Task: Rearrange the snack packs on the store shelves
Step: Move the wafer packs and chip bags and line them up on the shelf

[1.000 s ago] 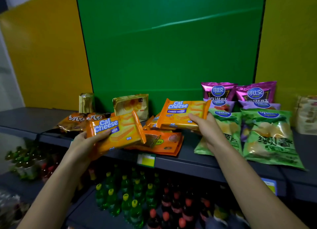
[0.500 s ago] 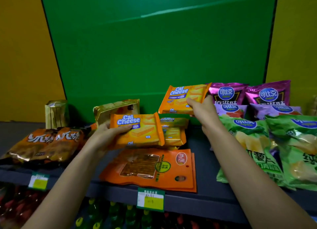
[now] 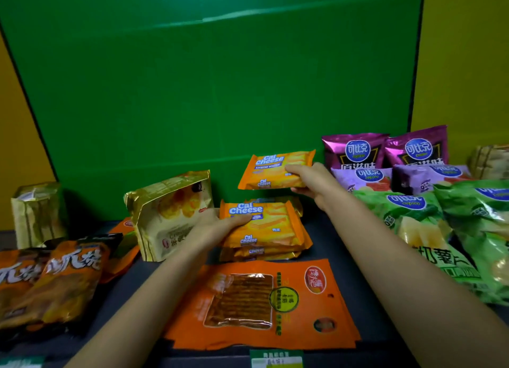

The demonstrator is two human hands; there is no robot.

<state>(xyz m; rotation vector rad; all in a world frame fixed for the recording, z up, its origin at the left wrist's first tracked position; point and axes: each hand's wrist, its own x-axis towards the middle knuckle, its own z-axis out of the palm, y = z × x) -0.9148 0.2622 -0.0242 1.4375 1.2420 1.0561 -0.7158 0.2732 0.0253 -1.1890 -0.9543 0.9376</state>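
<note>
Two green chip bags [image 3: 418,230] and two purple bags [image 3: 355,150] behind them are crowded on the right of the shelf [image 3: 321,238], just beside the right forearm. A gold bag [image 3: 170,213] is stood tilted just beside the left hand [image 3: 217,227], and a flat orange pouch [image 3: 264,304] is laid between the forearms. Both wafer packs are orange with blue lettering: the raised pack [image 3: 272,169] is pinched by the fingers of the right hand [image 3: 314,183] near the green backboard [image 3: 209,92], the lower pack [image 3: 264,224] is gripped by the left fingers atop a stack [image 3: 261,253] whose count cannot be told. Two brown-orange packs [image 3: 55,279] are laid at the left
</note>
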